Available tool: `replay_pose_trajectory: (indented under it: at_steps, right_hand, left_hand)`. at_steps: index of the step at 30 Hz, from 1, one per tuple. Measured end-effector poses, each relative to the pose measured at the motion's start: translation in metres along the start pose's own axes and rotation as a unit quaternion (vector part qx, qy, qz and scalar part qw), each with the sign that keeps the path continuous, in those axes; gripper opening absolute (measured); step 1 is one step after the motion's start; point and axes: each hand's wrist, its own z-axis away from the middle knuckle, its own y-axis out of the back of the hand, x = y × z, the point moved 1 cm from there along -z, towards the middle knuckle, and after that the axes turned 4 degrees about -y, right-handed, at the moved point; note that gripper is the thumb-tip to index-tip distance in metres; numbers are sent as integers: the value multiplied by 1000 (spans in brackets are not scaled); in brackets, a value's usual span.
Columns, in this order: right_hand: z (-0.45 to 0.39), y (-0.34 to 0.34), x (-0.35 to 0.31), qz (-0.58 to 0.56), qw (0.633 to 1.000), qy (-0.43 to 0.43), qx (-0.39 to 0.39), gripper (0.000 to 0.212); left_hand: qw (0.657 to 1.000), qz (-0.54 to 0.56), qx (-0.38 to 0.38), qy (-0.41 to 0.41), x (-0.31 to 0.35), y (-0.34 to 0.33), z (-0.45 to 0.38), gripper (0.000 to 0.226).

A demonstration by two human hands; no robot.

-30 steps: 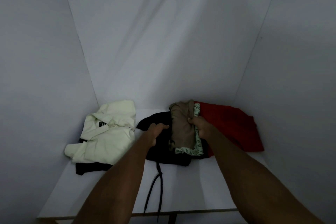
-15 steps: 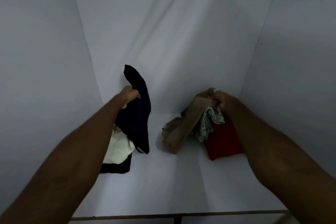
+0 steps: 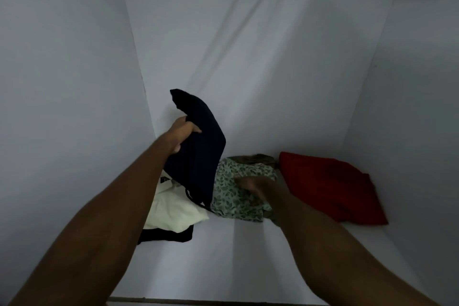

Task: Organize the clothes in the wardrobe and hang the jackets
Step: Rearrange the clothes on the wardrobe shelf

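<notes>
Two hands, left hand gripping navy garment (lifted), right hand on floral cloth

Inside a home wardrobe compartment, seen from above the shelf.

Plain white panels close in at left, right and far side around a white shelf, where loose clothing lies: a cream garment at left, a green leaf-print cloth in the middle, a red folded garment at right.
</notes>
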Motion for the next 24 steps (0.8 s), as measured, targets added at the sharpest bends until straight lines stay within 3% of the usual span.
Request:
replay_pose_trajectory:
  at_steps: [4,5,8,10,12,13,15,17,19,20,22,24]
  right_hand:
    - [4,11,-7,-101,994,22,-20,104]
    - [5,15,-12,-121,992,27,-29,96]
    - [-1,34,-37,-204,972,110,-34,92]
    - [11,43,-56,-283,938,190,-60,87]
    - [19,56,-64,-344,908,233,-43,73]
    - [13,67,-60,-342,909,239,13,70]
    - [-1,85,-40,-227,931,240,158,69]
    - [-18,93,-11,-14,948,170,269,76]
    - [-18,84,11,166,917,140,336,92]
    - [-22,80,20,227,889,158,365,94]
    - [-24,64,23,294,844,232,383,82]
    - [-32,49,18,324,859,258,301,69]
  left_hand:
    - [999,31,-20,-23,18,-11,4,54]
    - [998,41,-29,-25,24,-17,6,55]
    - [993,104,-57,-28,42,-43,10,52]
    - [983,161,-81,-17,50,-61,9,48]
    - [976,198,-92,1,45,-75,4,45]
    - [977,197,-85,10,39,-84,3,46]
    - [991,120,-42,29,5,-91,-10,51]
    - [996,-55,-30,61,-41,-93,-18,58]
    - [968,-230,-49,84,-82,-89,-21,55]
    - [960,-263,-47,82,-101,-93,-21,47]
    - [958,-280,-23,62,-117,-94,-13,39]
    - [955,-296,-3,31,-116,-93,-6,33]
